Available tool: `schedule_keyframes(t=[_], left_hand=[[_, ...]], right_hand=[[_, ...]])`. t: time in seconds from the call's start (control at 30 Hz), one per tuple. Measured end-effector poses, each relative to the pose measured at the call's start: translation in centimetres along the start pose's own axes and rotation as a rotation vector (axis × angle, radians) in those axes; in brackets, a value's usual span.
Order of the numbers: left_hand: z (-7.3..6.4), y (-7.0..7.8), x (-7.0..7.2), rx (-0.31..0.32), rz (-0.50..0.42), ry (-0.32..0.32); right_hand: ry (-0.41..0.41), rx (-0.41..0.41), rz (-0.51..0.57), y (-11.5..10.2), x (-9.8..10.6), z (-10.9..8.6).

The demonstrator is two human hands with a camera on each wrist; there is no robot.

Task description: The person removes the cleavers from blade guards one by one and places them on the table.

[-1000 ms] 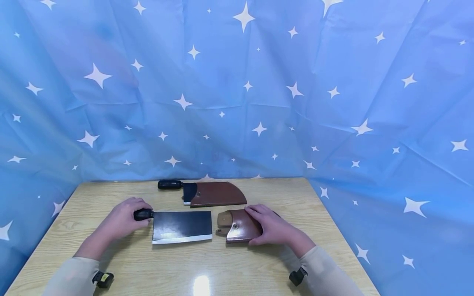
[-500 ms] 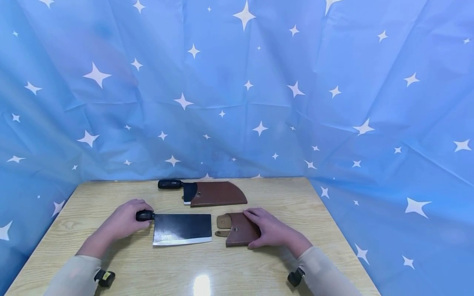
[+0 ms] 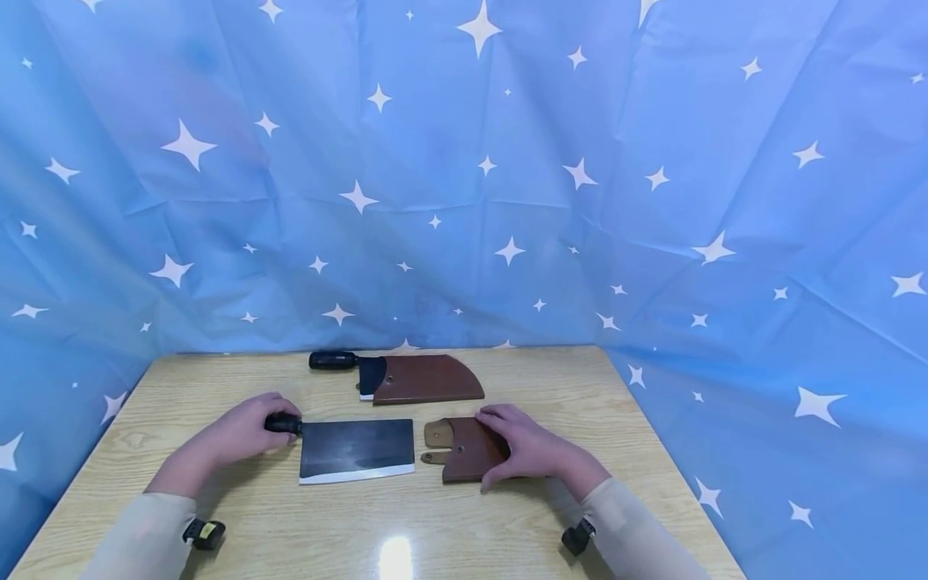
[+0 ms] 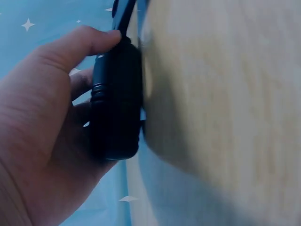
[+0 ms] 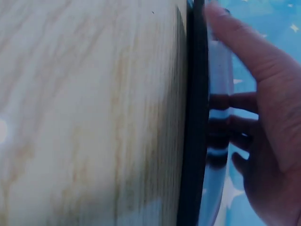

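On the table lies a cleaver [image 3: 357, 448] with a dark rectangular blade and a pale edge. My left hand [image 3: 250, 427] pinches its black handle [image 4: 116, 101], with the thumb near the blade end. To the right of the blade lies a brown leather sheath [image 3: 467, 451], its two tan straps pointing left. My right hand [image 3: 532, 447] spans the sheath's right end, fingers at its far edge and thumb by its near edge. In the right wrist view the sheath [image 5: 195, 113] is seen edge-on, and the thumb is blurred.
Behind them lies a second cleaver, its black handle [image 3: 332, 360] to the left and most of its blade inside a brown sheath [image 3: 428, 379]. The wooden table [image 3: 326, 532] ends at a blue curtain [image 3: 435, 161] with white stars.
Cleaver and brown sheath have come slightly nearer, and the sheath has lost its bright glare and lies flat. My right thumb has spread a little off its near edge. The second cleaver stays put.
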State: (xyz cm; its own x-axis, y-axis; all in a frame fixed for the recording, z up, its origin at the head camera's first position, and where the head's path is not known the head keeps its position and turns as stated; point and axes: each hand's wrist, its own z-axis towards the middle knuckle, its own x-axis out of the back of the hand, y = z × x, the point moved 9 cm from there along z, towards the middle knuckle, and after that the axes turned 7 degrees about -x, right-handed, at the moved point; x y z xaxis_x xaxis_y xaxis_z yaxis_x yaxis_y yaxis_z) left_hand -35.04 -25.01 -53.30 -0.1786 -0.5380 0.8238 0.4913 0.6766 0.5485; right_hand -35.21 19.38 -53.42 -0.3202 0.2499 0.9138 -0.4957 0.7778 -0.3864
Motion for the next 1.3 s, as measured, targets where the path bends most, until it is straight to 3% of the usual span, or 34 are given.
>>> schedule_keyframes(t=[0.17, 0.4, 0.7, 0.83, 1.03, 1.3], left_hand=[[1.3, 0.1, 1.0, 0.003, -0.001, 0.043], [4.9, -0.3, 2.2, -0.013, 0.074, 0.134], [8.9, -0.2, 2.5, -0.029, 0.129, 0.182], [10.4, -0.6, 2.0, -0.045, 0.186, 0.181], [12.6, -1.1, 0.8, -0.06, 0.237, 0.152], [13.8, -0.9, -0.3, -0.066, 0.207, 0.117]], right_hand=[[0.061, 0.029, 0.023, -0.7, 1.2, 1.6], [0.13, 0.084, -0.004, -2.4, 3.1, 5.7], [0.161, 0.032, -0.104, -3.6, 3.9, 11.0], [0.137, -0.008, -0.109, -4.0, 3.5, 12.7], [0.148, 0.003, -0.149, -4.7, 3.3, 15.0], [0.112, 0.001, -0.189, -5.7, 2.4, 17.1]])
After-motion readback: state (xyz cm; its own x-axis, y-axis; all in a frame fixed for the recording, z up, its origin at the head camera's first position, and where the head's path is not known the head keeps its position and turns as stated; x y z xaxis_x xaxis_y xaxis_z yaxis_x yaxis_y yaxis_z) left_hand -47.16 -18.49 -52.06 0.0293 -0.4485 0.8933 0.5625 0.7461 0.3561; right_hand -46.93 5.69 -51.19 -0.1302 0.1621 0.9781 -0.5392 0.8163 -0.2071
